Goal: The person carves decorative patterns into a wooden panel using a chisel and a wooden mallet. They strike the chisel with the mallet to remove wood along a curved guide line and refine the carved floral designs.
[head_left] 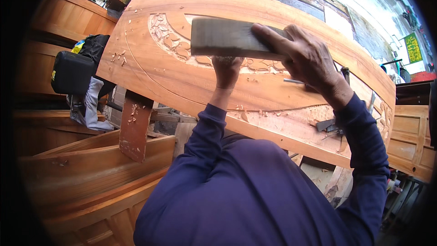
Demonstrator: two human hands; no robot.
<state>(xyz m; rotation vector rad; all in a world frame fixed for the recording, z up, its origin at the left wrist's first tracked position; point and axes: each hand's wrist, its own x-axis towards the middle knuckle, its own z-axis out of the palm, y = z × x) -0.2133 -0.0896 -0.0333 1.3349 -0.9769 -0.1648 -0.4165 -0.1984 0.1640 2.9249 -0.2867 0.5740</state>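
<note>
My right hand [310,57] is closed on a thick, grey-brown wooden block [223,36], raised and slightly blurred, with its index finger stretched along the top. Directly beneath the block, my left hand [226,74] is a fist over the carved wooden door panel [168,82]. The block hides the top of that fist, so what it grips does not show. A band of leafy relief carving [170,41] curves across the panel near both hands. Pale wood chips [119,57] lie scattered on the surface.
Several carving chisels [327,125] lie on the panel's right part, and a thin metal rod [293,81] lies near my right wrist. A motorbike with a black case [73,73] stands at the left. Stacked wooden doors [91,168] fill the lower left.
</note>
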